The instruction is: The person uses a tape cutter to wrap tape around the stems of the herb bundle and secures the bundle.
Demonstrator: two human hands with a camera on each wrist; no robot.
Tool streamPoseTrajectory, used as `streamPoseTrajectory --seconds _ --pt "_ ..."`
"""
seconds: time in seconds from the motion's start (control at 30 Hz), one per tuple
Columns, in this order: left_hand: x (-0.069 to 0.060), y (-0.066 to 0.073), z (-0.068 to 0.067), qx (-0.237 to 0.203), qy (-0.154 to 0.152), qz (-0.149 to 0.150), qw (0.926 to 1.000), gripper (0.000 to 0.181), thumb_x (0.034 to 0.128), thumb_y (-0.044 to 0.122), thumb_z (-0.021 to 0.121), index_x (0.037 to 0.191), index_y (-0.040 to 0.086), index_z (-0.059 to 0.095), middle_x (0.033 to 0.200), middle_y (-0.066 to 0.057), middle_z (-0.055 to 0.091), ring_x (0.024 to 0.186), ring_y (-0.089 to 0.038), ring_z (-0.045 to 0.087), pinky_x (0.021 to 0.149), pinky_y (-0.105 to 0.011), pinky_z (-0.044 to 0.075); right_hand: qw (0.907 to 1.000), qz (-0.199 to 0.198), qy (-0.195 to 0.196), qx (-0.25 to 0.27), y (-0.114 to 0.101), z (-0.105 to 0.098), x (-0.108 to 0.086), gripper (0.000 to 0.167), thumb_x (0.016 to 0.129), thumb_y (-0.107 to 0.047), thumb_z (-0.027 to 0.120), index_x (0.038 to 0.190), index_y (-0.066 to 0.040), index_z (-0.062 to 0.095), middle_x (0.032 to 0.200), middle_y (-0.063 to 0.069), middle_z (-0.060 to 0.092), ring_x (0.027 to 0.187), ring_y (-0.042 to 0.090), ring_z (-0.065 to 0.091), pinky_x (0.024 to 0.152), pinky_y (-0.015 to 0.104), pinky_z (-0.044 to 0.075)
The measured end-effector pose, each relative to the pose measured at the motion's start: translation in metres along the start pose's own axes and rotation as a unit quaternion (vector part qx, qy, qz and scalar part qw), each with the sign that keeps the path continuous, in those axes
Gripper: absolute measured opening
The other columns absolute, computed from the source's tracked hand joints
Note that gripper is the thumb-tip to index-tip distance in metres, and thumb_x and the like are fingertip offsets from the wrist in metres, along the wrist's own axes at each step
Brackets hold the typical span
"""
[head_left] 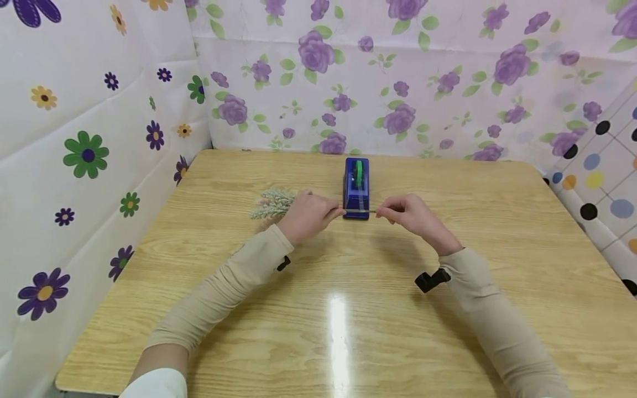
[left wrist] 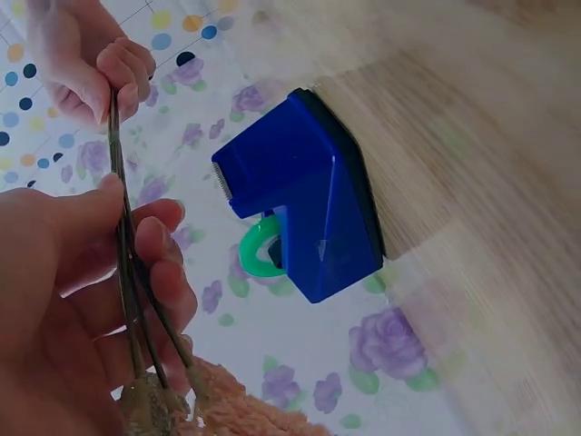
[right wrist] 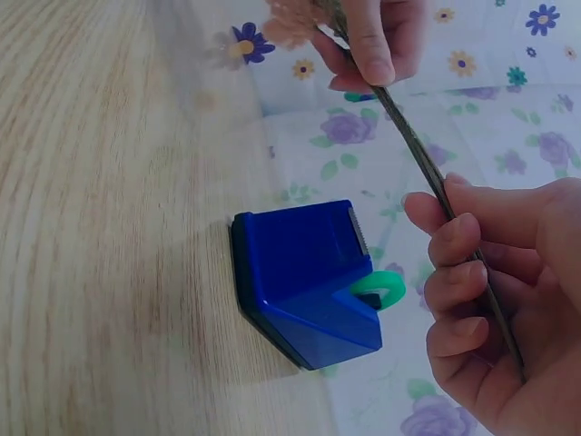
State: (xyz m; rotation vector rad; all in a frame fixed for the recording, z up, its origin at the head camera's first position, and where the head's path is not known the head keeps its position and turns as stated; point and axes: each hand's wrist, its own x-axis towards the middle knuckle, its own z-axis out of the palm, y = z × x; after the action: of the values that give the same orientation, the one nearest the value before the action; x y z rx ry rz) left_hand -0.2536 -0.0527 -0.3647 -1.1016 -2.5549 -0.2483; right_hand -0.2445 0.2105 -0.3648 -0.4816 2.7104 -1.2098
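Between the two hands stretches a small bunch of thin artificial flower stems (right wrist: 416,147), held level just in front of a blue tape dispenser (head_left: 356,205). My left hand (head_left: 311,214) pinches the stems near the flower heads (head_left: 273,203), which look pale green in the head view; pinkish fluffy heads (left wrist: 245,400) show in the left wrist view. The stem ends are gripped by my right hand (head_left: 410,216), thumb against curled fingers. A green tape roll (right wrist: 390,288) sits in the dispenser, and its toothed cutter (left wrist: 222,181) faces the hands.
The wooden table (head_left: 318,331) carries the dispenser near its far edge. Flower-printed cloth (head_left: 368,83) hangs behind and on the left, with dotted cloth (head_left: 602,177) on the right. A black wrist camera (head_left: 431,280) juts from the right sleeve.
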Motion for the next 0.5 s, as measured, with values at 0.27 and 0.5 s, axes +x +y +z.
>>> streamPoseTrajectory --seconds 0.27,0.5 --pt "0.006 0.002 -0.002 -0.092 -0.038 -0.067 0.9928 0.023 0.0964 0.028 0.061 0.078 0.013 0.060 0.063 0.002 0.057 0.052 -0.009 0.046 0.054 -0.024 0.035 0.9992 -0.002 0.036 0.014 0.001 0.005 -0.003 0.019 0.094 -0.028 0.064 0.099 -0.011 0.071 0.080 0.013 0.067 0.068 0.018 0.058 0.059 0.027 0.045" --pt "0.011 0.004 -0.001 -0.121 -0.069 -0.086 0.9865 0.014 0.0966 0.021 0.060 0.091 0.009 0.061 0.080 -0.002 0.066 0.064 -0.012 0.055 0.061 -0.027 0.045 0.9993 -0.017 0.023 -0.025 0.003 0.009 0.000 0.027 0.100 -0.027 0.054 0.091 -0.007 0.070 0.064 0.011 0.058 0.049 0.011 0.040 0.053 0.027 0.037"
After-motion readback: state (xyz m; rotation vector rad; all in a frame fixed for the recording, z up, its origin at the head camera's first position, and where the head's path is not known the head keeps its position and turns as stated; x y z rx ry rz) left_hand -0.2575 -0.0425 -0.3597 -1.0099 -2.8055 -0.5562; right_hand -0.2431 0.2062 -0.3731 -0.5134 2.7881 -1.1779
